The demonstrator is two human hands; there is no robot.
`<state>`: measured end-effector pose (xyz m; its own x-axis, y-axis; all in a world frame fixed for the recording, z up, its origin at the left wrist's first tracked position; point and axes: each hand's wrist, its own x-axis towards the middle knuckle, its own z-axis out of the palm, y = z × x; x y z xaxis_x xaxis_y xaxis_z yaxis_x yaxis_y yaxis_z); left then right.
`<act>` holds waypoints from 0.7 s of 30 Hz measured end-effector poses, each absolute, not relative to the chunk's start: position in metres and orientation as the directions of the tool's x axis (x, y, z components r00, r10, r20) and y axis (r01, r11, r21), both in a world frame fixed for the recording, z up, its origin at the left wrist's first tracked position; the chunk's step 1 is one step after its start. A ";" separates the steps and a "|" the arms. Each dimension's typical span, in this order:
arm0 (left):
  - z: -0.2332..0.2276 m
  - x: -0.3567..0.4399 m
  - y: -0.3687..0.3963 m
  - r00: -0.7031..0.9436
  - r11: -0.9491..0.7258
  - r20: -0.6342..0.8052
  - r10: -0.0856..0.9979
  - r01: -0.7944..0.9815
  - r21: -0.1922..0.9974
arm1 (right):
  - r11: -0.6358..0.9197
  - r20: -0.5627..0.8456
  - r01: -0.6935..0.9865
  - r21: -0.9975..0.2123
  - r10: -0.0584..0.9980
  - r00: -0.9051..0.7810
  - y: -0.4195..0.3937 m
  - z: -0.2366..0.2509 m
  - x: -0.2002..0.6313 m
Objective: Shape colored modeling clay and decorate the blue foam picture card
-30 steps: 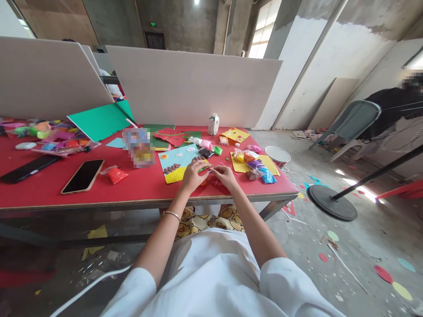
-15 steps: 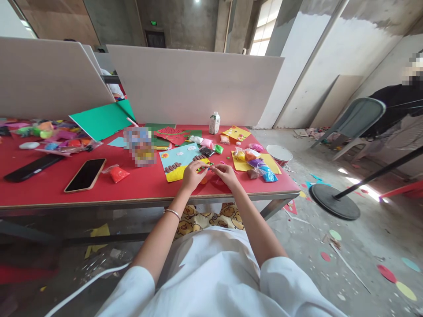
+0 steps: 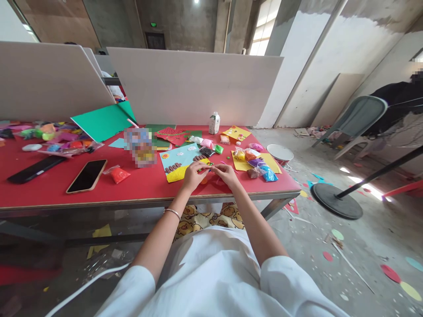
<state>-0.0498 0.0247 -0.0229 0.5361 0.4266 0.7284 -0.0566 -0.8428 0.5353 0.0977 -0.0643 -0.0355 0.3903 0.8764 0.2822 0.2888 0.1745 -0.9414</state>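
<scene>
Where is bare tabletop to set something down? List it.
Bare red tabletop lies along the near edge, between the phone and the left hand, in front of the orange bag. A smaller strip shows between the black device and the phone. It is crowded around the right hand, at the clay bags, and along the far left clutter.

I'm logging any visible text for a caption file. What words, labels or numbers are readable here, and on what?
None can be read.
White bottle: green label, print too small.
Green sign over the far doorway: too small.
Pixelated packet: blurred out.
Phone: screen dark.
</scene>
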 end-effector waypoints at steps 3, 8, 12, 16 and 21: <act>-0.024 -0.050 0.025 0.544 -0.843 0.728 0.417 -0.066 0.533 | 0.174 0.275 0.276 -0.945 0.882 0.384 -0.066 -0.035 0.097; -0.023 -0.050 0.024 0.546 -0.830 0.710 0.445 -0.048 0.556 | 0.177 0.271 0.251 -0.952 0.869 0.414 -0.065 -0.037 0.098; -0.020 -0.052 0.021 0.539 -0.818 0.702 0.466 -0.040 0.573 | 0.178 0.269 0.235 -0.955 0.854 0.445 -0.065 -0.037 0.097; -0.018 -0.052 0.021 0.528 -0.822 0.707 0.470 -0.030 0.568 | 0.171 0.259 0.231 -0.958 0.860 0.439 -0.065 -0.036 0.096; -0.020 -0.051 0.021 0.529 -0.821 0.713 0.460 -0.052 0.569 | 0.178 0.253 0.208 -0.962 0.869 0.424 -0.065 -0.036 0.096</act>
